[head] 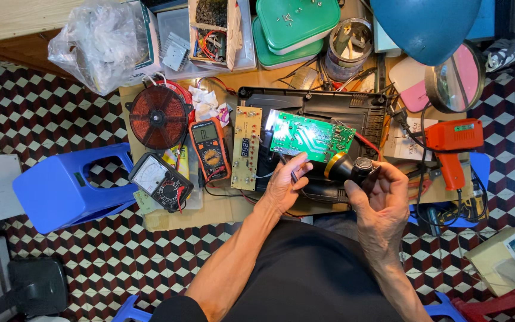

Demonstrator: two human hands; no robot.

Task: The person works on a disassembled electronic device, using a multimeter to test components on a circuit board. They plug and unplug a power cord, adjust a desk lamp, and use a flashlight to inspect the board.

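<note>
My left hand (286, 182) holds the lower edge of a green circuit board (311, 138), tilted up over a black appliance housing (329, 104); a thin black probe or lead passes by its fingers. My right hand (382, 200) grips a black flashlight with a gold rim (347, 169), its front turned toward the board, which is brightly lit at its left end. A narrow tan display board (246, 147) lies just left of the green board.
A copper induction coil (158, 117), an orange digital multimeter (210, 149) and a black analog meter (161, 181) lie to the left. An orange soldering gun (448, 146) and magnifying glass (455, 82) are right. A blue plastic stool (61, 188) stands left; boxes and containers line the back.
</note>
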